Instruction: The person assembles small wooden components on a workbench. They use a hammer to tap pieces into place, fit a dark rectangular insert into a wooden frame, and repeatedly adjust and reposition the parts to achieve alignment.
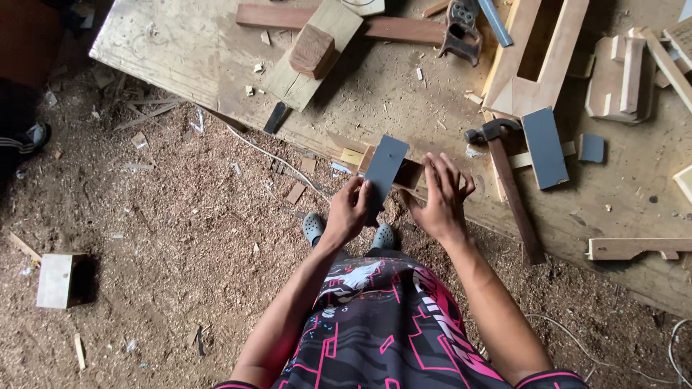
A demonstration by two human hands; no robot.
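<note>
The person stands at the edge of a rough wooden workbench [404,101] and looks down past a black and pink patterned shirt to both bare hands. The left hand [347,214] is closed around the lower end of a dark grey rectangular sheet [384,171], thumb and fingers pinching it so that it stands tilted over the bench edge. The right hand [441,199] is open, its fingers spread and pointing away from the body, just beside the sheet on its right; whether the palm touches the small wooden piece [411,173] behind the sheet cannot be told. A hammer [508,180] with a wooden handle lies on the bench just right of that hand, and a second dark grey sheet [545,148] lies flat beyond it. A handsaw [461,29] rests further back. Sawdust covers the floor, where a pale wooden block [56,279] sits well apart to the left
</note>
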